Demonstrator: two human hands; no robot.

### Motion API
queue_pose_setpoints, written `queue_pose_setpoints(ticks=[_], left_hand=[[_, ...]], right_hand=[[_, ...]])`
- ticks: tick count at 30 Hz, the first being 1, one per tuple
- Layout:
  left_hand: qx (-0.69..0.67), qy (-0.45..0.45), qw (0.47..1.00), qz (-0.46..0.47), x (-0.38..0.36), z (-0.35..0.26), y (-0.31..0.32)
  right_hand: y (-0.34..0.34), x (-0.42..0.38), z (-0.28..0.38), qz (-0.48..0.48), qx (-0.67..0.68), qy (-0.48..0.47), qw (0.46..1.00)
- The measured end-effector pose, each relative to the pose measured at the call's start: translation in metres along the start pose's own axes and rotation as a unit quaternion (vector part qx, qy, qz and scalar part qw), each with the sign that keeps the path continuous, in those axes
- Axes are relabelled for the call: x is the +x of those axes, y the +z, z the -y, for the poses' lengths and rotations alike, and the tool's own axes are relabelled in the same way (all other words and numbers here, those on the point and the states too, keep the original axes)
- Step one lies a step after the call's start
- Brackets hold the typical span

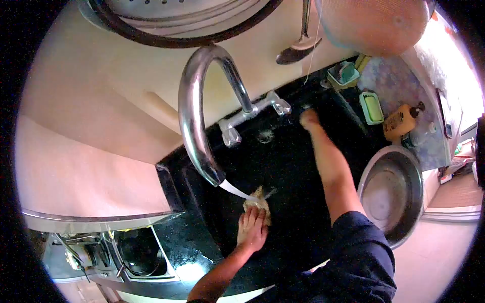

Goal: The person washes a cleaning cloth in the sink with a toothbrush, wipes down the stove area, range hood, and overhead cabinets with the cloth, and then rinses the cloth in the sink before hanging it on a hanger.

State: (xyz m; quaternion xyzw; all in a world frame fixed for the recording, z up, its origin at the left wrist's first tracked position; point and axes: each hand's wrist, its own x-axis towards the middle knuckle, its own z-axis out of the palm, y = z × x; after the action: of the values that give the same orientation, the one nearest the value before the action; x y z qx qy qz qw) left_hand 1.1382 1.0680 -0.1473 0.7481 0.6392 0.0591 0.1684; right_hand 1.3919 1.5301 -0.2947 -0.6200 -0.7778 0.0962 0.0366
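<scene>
My left hand [252, 231] lies over a yellowish-tan scrubbing pad [260, 203] in the black sink [283, 171], its fingers closed onto the pad's near side. Water from the curved chrome faucet [191, 116] runs onto the pad and splashes slightly beside it. At the sink's far side, my right hand [309, 120] reaches down close to the back wall, right of the faucet's handle. Its fingers are dark and mostly hidden, so whether they hold anything does not show.
A steel basin [389, 192] stands on the right. Near it are a green soap bar [374, 108] in a dish, an orange pump bottle [400, 122] and a small tray [343, 76]. A ladle [298, 49] and strainer [376, 22] hang above. A black pan [139, 252] sits lower left.
</scene>
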Motion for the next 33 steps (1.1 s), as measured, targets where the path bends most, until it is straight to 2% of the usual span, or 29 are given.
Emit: queue_pose_setpoints(ticks=[2,3,4,6,8,10,11,14,15,18,20,21,22,23,24,25,26,28,29,31,32,33], left_hand=[[0.003,0.013,1.000,0.003,0.000,0.005,0.006],[-0.003,0.010,1.000,0.008,0.001,0.003,0.003],[-0.007,0.005,1.000,0.010,-0.003,0.002,0.003],[-0.016,-0.001,1.000,0.001,0.000,0.001,0.003],[-0.004,0.009,1.000,-0.013,0.003,0.001,-0.001],[-0.007,0.012,1.000,-0.008,0.001,0.000,0.001],[0.005,0.011,1.000,-0.005,0.003,0.000,0.002],[0.010,0.011,1.000,-0.002,0.003,0.000,0.002],[0.007,0.003,1.000,0.007,0.001,-0.002,0.002],[0.008,-0.006,1.000,0.015,0.003,-0.001,0.007],[0.017,-0.001,1.000,0.010,0.003,0.003,0.010],[0.015,0.001,1.000,0.012,0.003,0.004,0.009],[0.013,0.001,1.000,0.015,0.005,0.003,0.006],[0.011,-0.002,1.000,0.020,0.004,0.002,0.005],[0.007,-0.002,1.000,0.012,0.004,0.003,0.004],[0.001,-0.002,1.000,0.004,0.005,0.003,0.004],[-0.008,0.001,1.000,-0.001,0.001,0.001,0.003],[-0.017,0.009,1.000,-0.020,0.000,0.005,0.010],[-0.017,0.011,1.000,-0.017,-0.001,0.006,0.009],[-0.015,0.010,1.000,-0.012,0.000,0.006,0.009],[-0.008,0.007,1.000,-0.009,-0.001,0.005,0.008],[-0.001,0.005,1.000,-0.009,0.002,0.005,0.009]], right_hand=[[-0.042,0.012,0.006,-0.077,0.090,0.128,0.985],[-0.057,0.019,0.008,-0.116,0.114,0.160,0.974],[-0.058,0.023,0.003,-0.149,0.085,0.172,0.970],[-0.065,-0.002,0.017,-0.189,0.120,0.186,0.957],[-0.057,-0.009,0.011,-0.057,-0.015,0.095,0.994],[-0.007,0.012,-0.013,0.032,-0.083,0.019,0.996],[-0.023,0.005,0.007,-0.051,0.120,0.191,0.973],[-0.062,-0.001,0.045,0.022,-0.014,0.061,0.998],[-0.069,-0.015,0.069,0.024,0.047,0.086,0.995],[-0.002,-0.027,0.125,-0.023,0.255,0.227,0.940],[-0.060,-0.065,0.148,0.099,0.188,0.057,0.976],[-0.030,-0.053,0.133,0.063,0.188,0.156,0.968],[-0.051,-0.057,0.108,0.087,0.053,0.053,0.993],[-0.008,-0.038,0.065,-0.021,0.107,0.113,0.988],[0.073,0.025,-0.013,0.056,0.020,0.108,0.992],[0.090,0.028,-0.042,-0.126,0.156,0.152,0.968],[0.054,0.020,-0.031,0.016,0.092,0.158,0.983],[-0.020,-0.030,0.068,-0.010,0.027,0.087,0.996],[-0.001,-0.034,0.088,0.008,0.042,0.047,0.998],[-0.069,-0.085,0.161,0.121,0.068,0.031,0.990],[-0.060,-0.089,0.164,0.132,0.136,-0.012,0.982],[-0.059,-0.088,0.156,0.127,0.165,0.028,0.978]])
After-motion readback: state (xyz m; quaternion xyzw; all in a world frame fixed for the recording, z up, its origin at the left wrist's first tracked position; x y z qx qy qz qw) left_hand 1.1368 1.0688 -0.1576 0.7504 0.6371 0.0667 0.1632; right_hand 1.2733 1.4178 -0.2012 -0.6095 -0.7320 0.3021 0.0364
